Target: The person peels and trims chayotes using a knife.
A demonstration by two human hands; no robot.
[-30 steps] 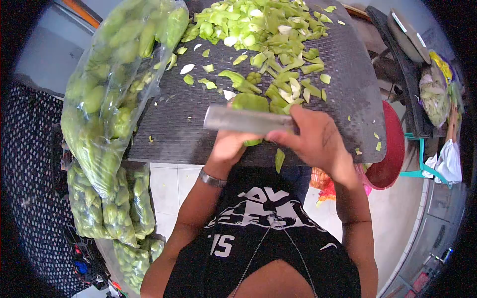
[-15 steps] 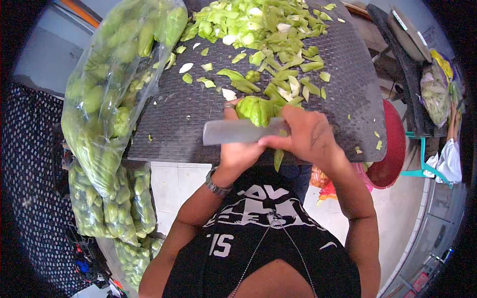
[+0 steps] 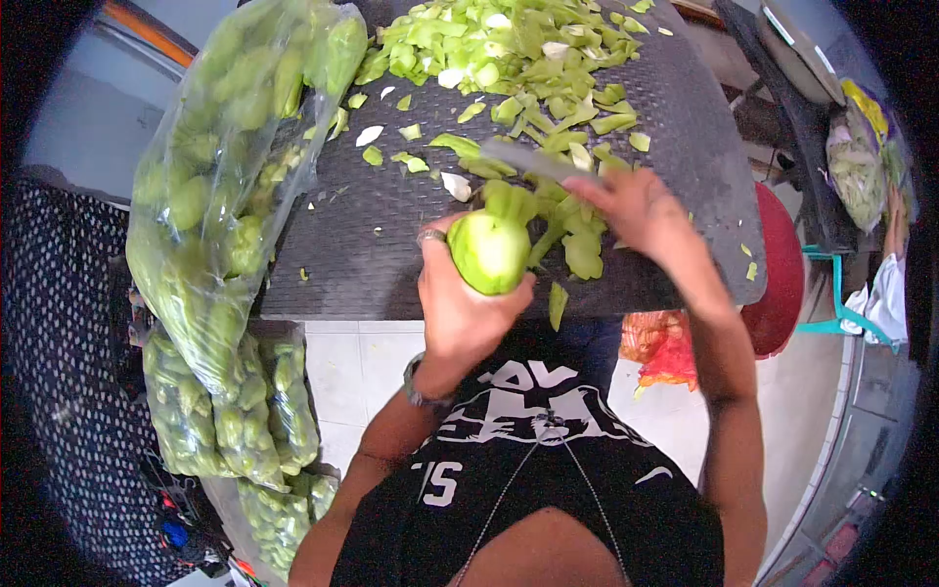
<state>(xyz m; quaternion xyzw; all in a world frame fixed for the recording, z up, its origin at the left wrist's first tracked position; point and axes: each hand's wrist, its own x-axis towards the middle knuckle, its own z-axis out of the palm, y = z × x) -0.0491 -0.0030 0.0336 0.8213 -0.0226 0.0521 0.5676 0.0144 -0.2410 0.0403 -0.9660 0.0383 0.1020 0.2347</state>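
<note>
My left hand is wrapped round a pale green chayote, held just above the table's near edge with a peeled face showing. In my right hand is a knife, its wide blade blurred and pointing up and left, apart from the chayote. The handle is hidden in the fingers. Beside the chayote, cut peels lie on the dark woven tabletop. A larger heap of green peels covers the far part of the table.
A clear plastic bag of chayotes leans over the table's left side, with more filled bags below. A red tub, an orange-red net bag and a teal stool stand at the right.
The knife has left the chayote and swung up and away to the right with my right hand. My left hand has turned the chayote, and its peeled side now shows.
</note>
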